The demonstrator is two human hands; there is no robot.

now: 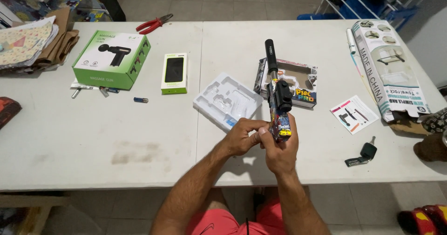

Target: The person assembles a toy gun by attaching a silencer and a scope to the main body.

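A toy pistol point(277, 91) with a long black barrel and a bright graffiti-patterned body points away from me above the white table point(116, 137). My right hand point(279, 149) grips its handle from below. My left hand point(243, 135) is closed against the base of the handle, fingertips touching it. Just behind the toy lies its open cardboard box point(305, 83), and left of that a white moulded plastic tray point(223, 100).
A green box picturing a massage gun point(111, 58) and a small green-edged box point(174, 73) sit at left, with loose batteries point(140, 99) nearby. Red pliers point(153, 23) lie at the back. A leaflet point(354, 114), car key point(363, 153) and long white carton point(389, 67) are at right.
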